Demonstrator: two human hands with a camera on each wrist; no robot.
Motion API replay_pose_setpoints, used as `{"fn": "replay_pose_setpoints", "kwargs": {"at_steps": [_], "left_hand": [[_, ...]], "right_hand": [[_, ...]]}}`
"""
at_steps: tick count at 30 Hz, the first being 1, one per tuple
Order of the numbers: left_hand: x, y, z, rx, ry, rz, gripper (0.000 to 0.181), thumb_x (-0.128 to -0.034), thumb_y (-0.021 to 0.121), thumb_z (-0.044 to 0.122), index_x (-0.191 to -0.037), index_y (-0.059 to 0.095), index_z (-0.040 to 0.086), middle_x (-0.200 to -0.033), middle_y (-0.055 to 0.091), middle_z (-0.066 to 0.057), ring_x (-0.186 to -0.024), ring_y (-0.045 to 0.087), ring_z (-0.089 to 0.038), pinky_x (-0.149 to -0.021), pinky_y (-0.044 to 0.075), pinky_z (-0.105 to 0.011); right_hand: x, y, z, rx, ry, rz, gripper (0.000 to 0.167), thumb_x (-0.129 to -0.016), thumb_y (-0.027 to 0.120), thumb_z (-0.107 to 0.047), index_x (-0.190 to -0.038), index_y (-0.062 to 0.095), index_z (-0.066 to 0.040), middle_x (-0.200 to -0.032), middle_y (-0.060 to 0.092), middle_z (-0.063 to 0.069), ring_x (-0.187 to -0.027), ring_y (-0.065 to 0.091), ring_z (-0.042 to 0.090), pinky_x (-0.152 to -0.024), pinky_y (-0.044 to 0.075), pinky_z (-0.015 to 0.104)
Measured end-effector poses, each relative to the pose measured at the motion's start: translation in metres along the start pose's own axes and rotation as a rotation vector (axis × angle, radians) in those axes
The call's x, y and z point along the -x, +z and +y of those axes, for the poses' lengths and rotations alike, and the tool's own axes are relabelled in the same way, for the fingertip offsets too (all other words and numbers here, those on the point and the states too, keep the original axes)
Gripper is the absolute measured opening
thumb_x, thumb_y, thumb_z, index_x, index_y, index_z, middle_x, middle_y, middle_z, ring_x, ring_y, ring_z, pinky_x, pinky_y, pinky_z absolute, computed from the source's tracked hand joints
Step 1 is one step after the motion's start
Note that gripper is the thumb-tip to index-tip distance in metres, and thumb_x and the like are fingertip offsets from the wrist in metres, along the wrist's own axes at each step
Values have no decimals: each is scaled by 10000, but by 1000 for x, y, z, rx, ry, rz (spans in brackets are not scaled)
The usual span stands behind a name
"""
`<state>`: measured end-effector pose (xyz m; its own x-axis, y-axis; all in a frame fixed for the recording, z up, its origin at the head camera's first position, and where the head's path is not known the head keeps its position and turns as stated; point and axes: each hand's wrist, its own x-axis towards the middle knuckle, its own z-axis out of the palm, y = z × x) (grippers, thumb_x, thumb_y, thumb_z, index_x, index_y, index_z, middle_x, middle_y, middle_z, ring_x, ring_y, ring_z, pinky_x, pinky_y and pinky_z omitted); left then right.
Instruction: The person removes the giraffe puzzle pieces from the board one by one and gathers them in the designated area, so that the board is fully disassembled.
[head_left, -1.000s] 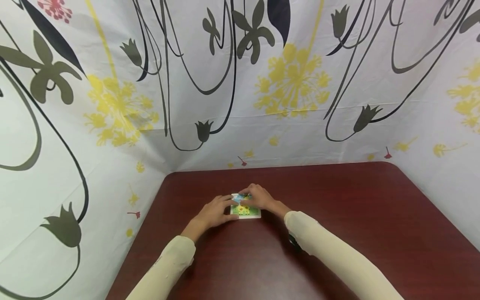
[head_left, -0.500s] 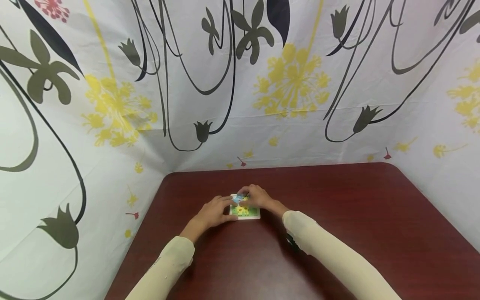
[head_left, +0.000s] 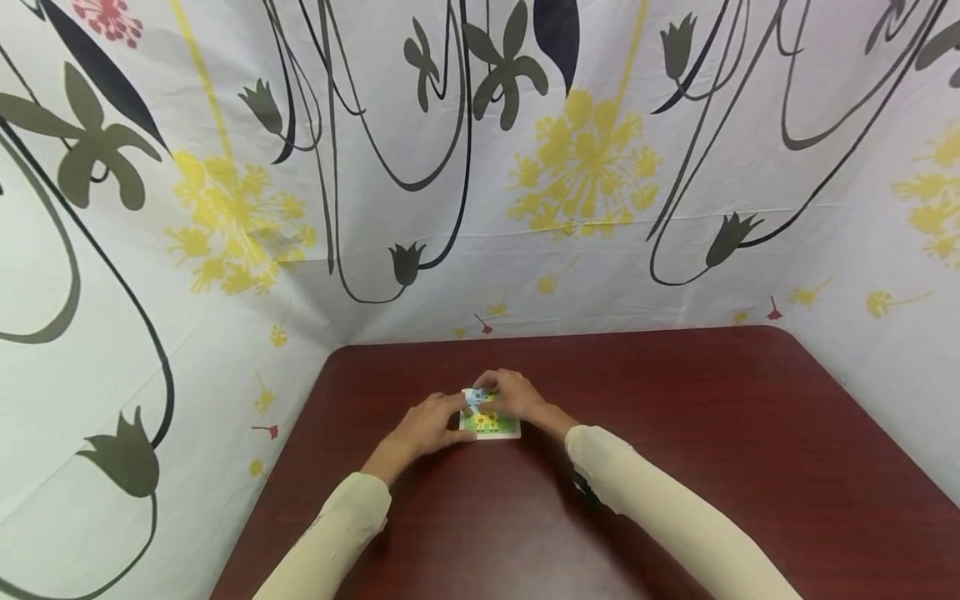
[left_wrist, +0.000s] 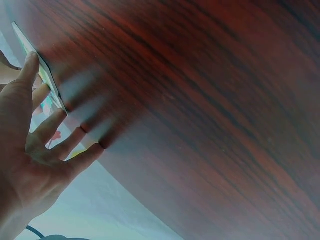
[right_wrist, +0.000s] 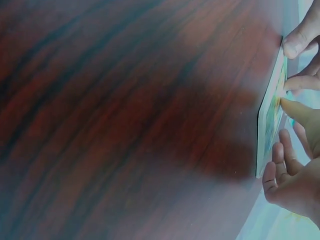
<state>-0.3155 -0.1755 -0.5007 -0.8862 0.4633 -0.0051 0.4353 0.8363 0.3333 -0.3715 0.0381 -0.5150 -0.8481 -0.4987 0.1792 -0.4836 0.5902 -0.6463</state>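
Observation:
A small, white-edged picture puzzle (head_left: 505, 427) with a yellow giraffe on green lies flat on the dark red table. My left hand (head_left: 432, 423) rests at its left side; the thumb touches the near edge and the fairly straight fingers reach over the left part, as the left wrist view (left_wrist: 42, 135) shows. Over the upper right of the puzzle is my right hand (head_left: 517, 395), its thumb and forefinger about a blue puzzle piece (head_left: 476, 398). In the right wrist view the right thumb (right_wrist: 297, 111) meets the picture and the other fingers curl. The piece's edges are partly hidden.
The dark red table (head_left: 675, 433) has a rounded far edge. White cloth (head_left: 420, 208) with flower prints hangs behind it and at both sides. A small dark green object (head_left: 585, 487) shows partly under my right sleeve.
Both hands stay nearly in place. The blue patch between the right thumb and forefinger looks slightly different, with more of its pattern showing.

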Motion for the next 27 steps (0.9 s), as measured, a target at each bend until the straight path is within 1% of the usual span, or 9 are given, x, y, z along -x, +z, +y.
{"fn": "replay_pose_setpoints", "kwargs": {"at_steps": [7, 12, 16, 19, 22, 24, 27], "left_hand": [[1, 0, 0, -7, 8, 9, 450, -930, 744, 528, -1281, 674, 254, -1386, 640, -45, -1325, 532, -339, -937, 492, -647], [0, -1, 0, -8, 13, 7, 449, -934, 736, 534, -1280, 673, 256, -1390, 638, -44, -1335, 526, -347, -939, 492, -648], [0, 1, 2, -8, 16, 3, 444, -936, 728, 543, -1276, 668, 262, -1379, 641, -22, -1341, 522, -342, -935, 495, -645], [1, 0, 3, -9, 9, 3, 429, -935, 732, 540, -1258, 669, 265, -1359, 648, -16, -1335, 525, -336, -931, 497, -640], [1, 0, 3, -12, -2, 7, 416, -930, 739, 540, -1238, 672, 269, -1345, 651, -19, -1321, 533, -325, -923, 498, -631], [1, 0, 2, -14, -6, 10, 402, -927, 746, 535, -1222, 672, 273, -1335, 652, -22, -1305, 540, -317, -918, 500, -624], [0, 1, 2, -26, -14, 6, 401, -925, 748, 534, -1221, 671, 275, -1340, 649, -18, -1297, 542, -305, -925, 501, -610]], "right_hand": [[0, 2, -3, -47, -29, 35, 168, -974, 737, -86, -1140, 727, -111, -1060, 769, 55, -975, 733, 187, -820, 585, 358], [-2, 2, -6, -51, -13, 37, 116, -1002, 702, -105, -1114, 728, -120, -1030, 774, 44, -932, 738, 168, -785, 583, 349], [1, -1, -4, -43, 2, 62, 112, -999, 709, -112, -1107, 728, -134, -1020, 774, 38, -924, 736, 163, -773, 581, 344], [4, -9, -2, -56, -14, 83, 117, -993, 708, -86, -1108, 726, -106, -1014, 771, 61, -928, 739, 195, -767, 585, 362], [6, -20, 2, -75, -26, 80, 121, -1001, 696, -77, -1120, 718, -81, -1015, 769, 83, -913, 742, 227, -756, 586, 368], [8, -27, 6, -80, -22, 76, 123, -1008, 686, -80, -1128, 716, -76, -1017, 770, 92, -894, 745, 241, -747, 585, 368], [12, -37, 14, -54, -1, 88, 123, -1006, 692, -92, -1126, 720, -80, -1017, 772, 85, -899, 742, 234, -754, 581, 379]]}}
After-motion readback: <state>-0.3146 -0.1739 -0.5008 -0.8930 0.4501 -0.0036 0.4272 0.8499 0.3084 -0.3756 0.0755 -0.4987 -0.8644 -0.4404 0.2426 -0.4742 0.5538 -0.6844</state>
